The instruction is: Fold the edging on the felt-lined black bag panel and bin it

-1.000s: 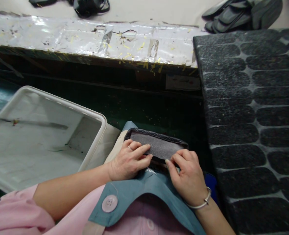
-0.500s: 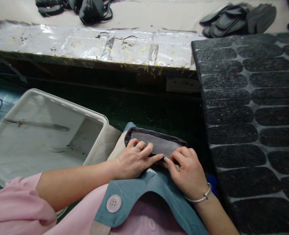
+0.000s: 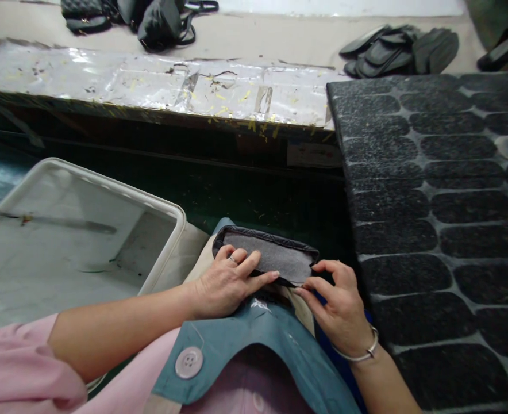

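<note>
A rounded oblong panel (image 3: 275, 257) lies across my lap, its grey inner face upward and its black quilted border turned over along the rim. My left hand (image 3: 230, 282) presses on its left part. The fingers are curled on the grey face and the thumb stretches along the near edge, holding it down. At the near right corner my right hand (image 3: 334, 296) pinches the black border between thumb and fingers. What lies beneath the panel is hidden.
On my left stands a white plastic bin (image 3: 180, 221). A board (image 3: 441, 259) with rows of black oblong pieces slopes at my right. Beyond, a worn table (image 3: 133, 75) bears black bags (image 3: 161, 26) and a pile of dark flat pieces (image 3: 392, 52).
My right hand has slid along the panel's near edge to its right corner, with its fingers spread wider. My left hand keeps its hold. The view has shifted slightly.
</note>
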The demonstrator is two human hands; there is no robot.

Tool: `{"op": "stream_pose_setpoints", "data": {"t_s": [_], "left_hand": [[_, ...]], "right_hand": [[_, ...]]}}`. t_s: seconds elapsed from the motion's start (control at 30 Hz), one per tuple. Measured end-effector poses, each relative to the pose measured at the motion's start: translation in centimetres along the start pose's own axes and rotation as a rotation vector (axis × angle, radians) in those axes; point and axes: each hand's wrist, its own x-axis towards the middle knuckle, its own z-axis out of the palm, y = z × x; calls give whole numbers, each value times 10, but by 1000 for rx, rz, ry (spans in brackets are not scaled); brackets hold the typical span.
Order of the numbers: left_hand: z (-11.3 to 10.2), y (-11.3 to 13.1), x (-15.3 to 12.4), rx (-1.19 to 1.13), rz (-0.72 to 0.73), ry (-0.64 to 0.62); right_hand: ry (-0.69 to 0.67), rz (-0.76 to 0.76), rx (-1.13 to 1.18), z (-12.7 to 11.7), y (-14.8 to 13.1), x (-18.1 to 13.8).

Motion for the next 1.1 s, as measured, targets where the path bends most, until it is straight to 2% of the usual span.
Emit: {"op": "stream_pose_setpoints", "data": {"t_s": [0.3, 0.53, 0.7, 0.9, 1.1], "left_hand": [[2, -2, 1, 3, 1, 47], [5, -2, 3, 8, -3, 65], [4, -1, 1, 20, -9, 67], [2, 0, 0, -8, -15, 42], [3, 0, 0, -34, -22, 62]], "right_hand": [[0, 158, -3, 3, -14, 9], [-8, 200, -41, 8, -14, 11], [-9, 166, -46, 5, -12, 6], [29, 264, -213, 7, -6, 7], [50, 281, -164, 16, -3, 13]]}}
